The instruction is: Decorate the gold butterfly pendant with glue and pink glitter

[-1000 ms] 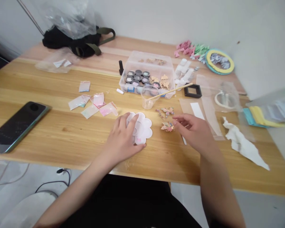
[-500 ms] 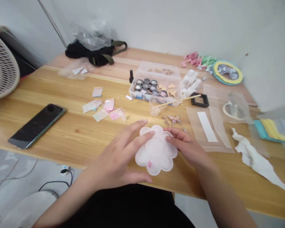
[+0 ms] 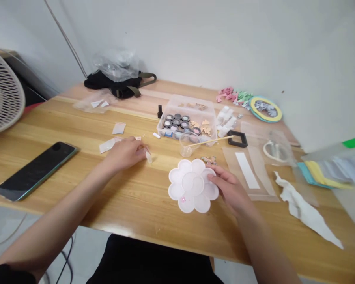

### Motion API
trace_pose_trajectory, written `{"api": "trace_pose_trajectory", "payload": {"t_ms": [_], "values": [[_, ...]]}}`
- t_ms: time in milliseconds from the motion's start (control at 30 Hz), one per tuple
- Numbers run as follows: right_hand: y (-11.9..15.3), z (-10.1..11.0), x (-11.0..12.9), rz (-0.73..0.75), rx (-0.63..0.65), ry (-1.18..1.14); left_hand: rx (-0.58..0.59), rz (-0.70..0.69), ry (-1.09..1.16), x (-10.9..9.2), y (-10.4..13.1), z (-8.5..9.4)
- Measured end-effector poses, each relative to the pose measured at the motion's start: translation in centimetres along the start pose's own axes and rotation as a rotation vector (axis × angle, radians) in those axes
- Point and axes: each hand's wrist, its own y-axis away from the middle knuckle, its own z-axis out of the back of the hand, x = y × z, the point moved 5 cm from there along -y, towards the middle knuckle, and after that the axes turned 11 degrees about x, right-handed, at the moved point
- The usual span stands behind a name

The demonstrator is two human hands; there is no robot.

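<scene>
My right hand [image 3: 229,187] grips the right edge of a white flower-shaped paint palette [image 3: 192,184], thumb on top. Pink specks lie in its lower left well. The palette is held above the front of the table. My left hand [image 3: 126,153] reaches down over several small zip bags, its fingers curled. Whether it has hold of a bag is hidden. A small whitish tube [image 3: 148,157] is just beside its fingertips. One pale zip bag [image 3: 108,144] sticks out left of the hand; another bag [image 3: 118,128] lies farther back.
Behind the palette stand a clear cup [image 3: 187,149] with a wooden stick [image 3: 213,140] across it and a plastic box [image 3: 186,118] of small pots and gold pieces. A phone [image 3: 37,169] lies left, a crumpled tissue [image 3: 309,213] right. A fan [image 3: 2,92] stands at far left.
My left hand has left the palette and moved left and away from me onto the small bags. My right hand still holds the palette. The camera view has shifted slightly.
</scene>
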Motion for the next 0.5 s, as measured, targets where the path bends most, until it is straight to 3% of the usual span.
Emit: {"api": "trace_pose_trajectory", "payload": {"t_ms": [233, 500], "values": [[0.4, 1.3, 0.6, 0.056, -0.093, -0.025, 0.035, 0.038, 0.13, 0.1, -0.3, 0.3], [1.4, 5.5, 2.4, 0.178, -0.415, -0.167, -0.033, 0.134, 0.299, 0.3, 1.6, 1.4]]}}
